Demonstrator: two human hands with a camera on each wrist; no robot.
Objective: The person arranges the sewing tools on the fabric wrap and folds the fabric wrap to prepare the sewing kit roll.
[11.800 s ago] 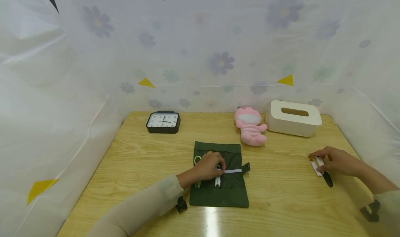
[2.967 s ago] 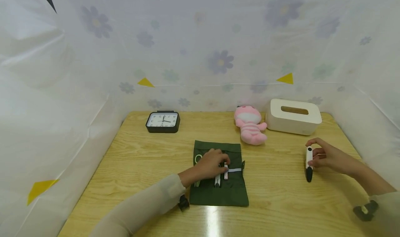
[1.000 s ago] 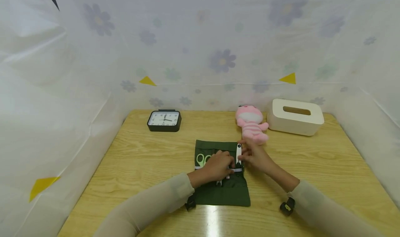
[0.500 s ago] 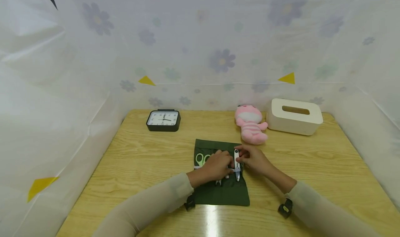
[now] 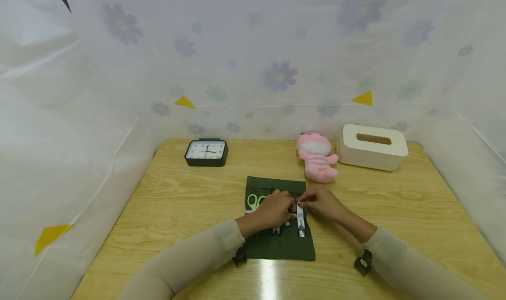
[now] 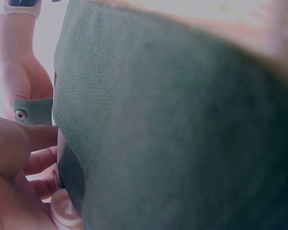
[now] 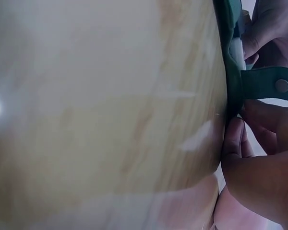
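A dark green tool pouch lies unfolded on the table. Its snap tab sticks out at the right edge. My left hand rests over the middle, thumb and fingertips pinching the white elastic band. With thumb and forefinger my right hand pinches the top of a slim white-handled tool, whose metallic lower end runs under the band. Green-handled scissors sit at the pouch's left. Two more small tools show partly below my left hand; their upper parts are hidden.
A black alarm clock stands at the back left of the wooden table. Behind the pouch lies a pink plush toy, beside a white tissue box. Patterned white sheeting encloses the back and sides.
My right hand has brought the white-handled tool from the table's right side to the pouch, then slid it down under the band. The left hand stays at the band.
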